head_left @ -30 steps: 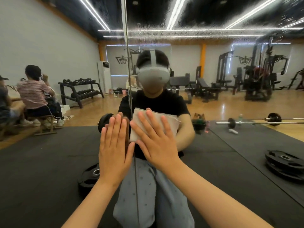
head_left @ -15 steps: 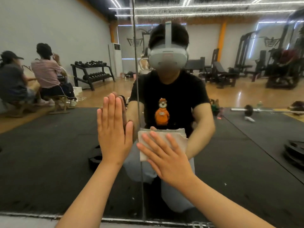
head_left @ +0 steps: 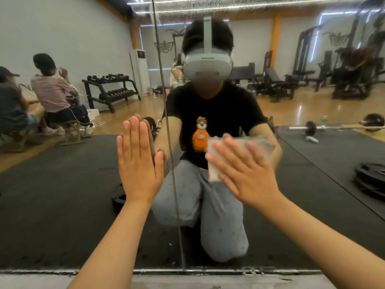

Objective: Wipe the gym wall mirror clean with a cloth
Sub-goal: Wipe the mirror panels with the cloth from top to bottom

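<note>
The gym wall mirror [head_left: 62, 205] fills the view, with a vertical seam [head_left: 168, 142] between two panels. My left hand [head_left: 138, 163] lies flat against the left panel, fingers straight and together, just left of the seam. My right hand [head_left: 245, 172] presses a folded white cloth [head_left: 214, 163] against the right panel with spread straight fingers. The cloth looks blurred and shows above and left of my fingers. A hazy streaked band [head_left: 250, 5] crosses the top of the glass.
The mirror's bottom edge [head_left: 208, 272] meets a pale ledge low in view. In the reflection are two seated people at the left, a dumbbell rack, weight machines, a barbell and weight plates on black mats at the right.
My right hand has slid the cloth to the right and slightly up across the right panel. My left hand stays flat in the same place. My view has dropped lower on the mirror.
</note>
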A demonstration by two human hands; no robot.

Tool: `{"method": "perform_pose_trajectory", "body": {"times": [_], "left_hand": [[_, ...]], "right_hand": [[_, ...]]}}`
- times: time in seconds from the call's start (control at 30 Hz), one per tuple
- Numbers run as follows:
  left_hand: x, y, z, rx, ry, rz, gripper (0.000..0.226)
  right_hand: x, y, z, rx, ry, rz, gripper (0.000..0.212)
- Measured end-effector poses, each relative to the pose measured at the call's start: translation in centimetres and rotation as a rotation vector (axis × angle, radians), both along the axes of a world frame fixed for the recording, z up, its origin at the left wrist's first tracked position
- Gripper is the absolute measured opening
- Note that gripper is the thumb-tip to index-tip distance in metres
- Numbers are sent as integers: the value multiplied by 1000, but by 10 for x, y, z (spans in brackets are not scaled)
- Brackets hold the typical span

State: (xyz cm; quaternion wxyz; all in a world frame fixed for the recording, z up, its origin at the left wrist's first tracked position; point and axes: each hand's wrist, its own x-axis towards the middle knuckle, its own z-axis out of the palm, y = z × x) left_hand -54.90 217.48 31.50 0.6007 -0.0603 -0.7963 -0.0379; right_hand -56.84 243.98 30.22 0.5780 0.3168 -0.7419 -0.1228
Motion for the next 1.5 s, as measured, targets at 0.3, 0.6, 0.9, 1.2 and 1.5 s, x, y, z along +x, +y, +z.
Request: {"method": "perform_pose_trajectory", "body": {"times": [0.3, 0.6, 0.9, 1.2, 1.5], "left_hand": [[2, 2, 2, 6, 8, 5, 68], [3, 5, 1, 36, 4, 39, 65], [8, -1, 3, -24, -26, 56, 68], [9, -5, 5, -45, -37, 43, 68], [10, -3, 4, -47, -6, 24, 66]], "right_hand": [[-5, 15, 16, -257, 2, -44, 54], [-2, 70, -136, 203, -7, -119, 69], [-6, 88, -58, -94, -19, -41, 55], [1, 93, 27, -385, -57, -17, 54], [24, 124, -188, -167, -288, -189, 53]]}}
